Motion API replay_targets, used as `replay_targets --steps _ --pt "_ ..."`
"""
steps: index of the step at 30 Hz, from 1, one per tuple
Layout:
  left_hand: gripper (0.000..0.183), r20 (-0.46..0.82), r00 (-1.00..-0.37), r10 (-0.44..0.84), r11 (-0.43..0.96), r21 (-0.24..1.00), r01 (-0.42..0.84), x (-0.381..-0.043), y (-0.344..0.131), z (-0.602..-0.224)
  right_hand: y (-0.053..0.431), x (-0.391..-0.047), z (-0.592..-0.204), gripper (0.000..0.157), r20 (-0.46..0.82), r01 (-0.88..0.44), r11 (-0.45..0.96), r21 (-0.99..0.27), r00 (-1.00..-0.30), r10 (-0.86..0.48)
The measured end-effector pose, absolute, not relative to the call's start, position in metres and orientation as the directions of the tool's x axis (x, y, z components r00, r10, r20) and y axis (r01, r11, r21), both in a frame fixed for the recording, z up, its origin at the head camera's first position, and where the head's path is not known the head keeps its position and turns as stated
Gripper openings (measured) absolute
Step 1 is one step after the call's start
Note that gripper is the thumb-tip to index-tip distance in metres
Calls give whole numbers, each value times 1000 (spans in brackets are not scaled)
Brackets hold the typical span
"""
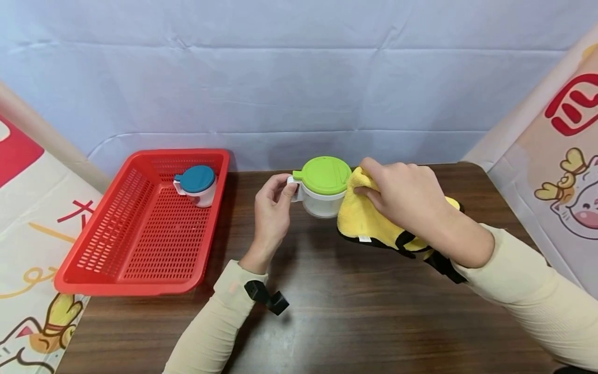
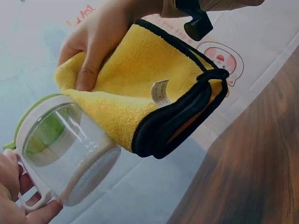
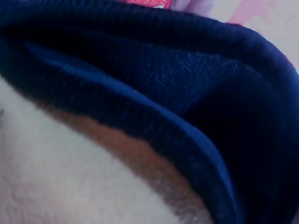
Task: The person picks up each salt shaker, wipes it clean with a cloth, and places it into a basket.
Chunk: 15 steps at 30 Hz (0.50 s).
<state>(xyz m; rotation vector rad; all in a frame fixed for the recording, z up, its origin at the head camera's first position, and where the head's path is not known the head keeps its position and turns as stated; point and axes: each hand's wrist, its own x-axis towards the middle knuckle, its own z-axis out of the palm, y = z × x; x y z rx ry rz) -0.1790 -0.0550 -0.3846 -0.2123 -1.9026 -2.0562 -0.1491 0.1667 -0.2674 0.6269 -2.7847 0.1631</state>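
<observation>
My left hand (image 1: 273,208) pinches the white handle of a clear seasoning jar (image 1: 322,204) with a green lid. The jar appears held above the table, its base tilted towards the left wrist camera. In my right hand (image 1: 406,195) is a folded yellow towel (image 1: 369,215) with black edging, gripped between thumb and fingers. The towel (image 2: 126,84) touches the jar's side near the lid in the left wrist view. Close-up dark edging (image 3: 187,126) of the towel fills most of the right wrist view, hiding the hand's work there.
A red perforated basket (image 1: 163,234) stands on the left of the brown wooden table (image 1: 345,311). Inside its back right corner sits a similar jar with a blue lid (image 1: 198,179). Pale cloth (image 1: 289,88) rises behind the table, with printed sheets at both sides.
</observation>
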Motion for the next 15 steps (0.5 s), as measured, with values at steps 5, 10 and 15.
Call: replay_targets --steps 5,10,15 --pt "17 326 -936 -133 -50 941 335 -179 -56 -385 167 -151 -268 25 311 -433 901 -40 -862 -400" --pt "17 329 -935 -131 -48 940 337 -179 -55 -385 168 -153 -270 21 332 -433 901 -35 -855 -398" --pt "19 340 -932 -126 -38 937 347 -178 -56 -385 168 -156 -271 20 347 -436 900 -27 -848 -401"
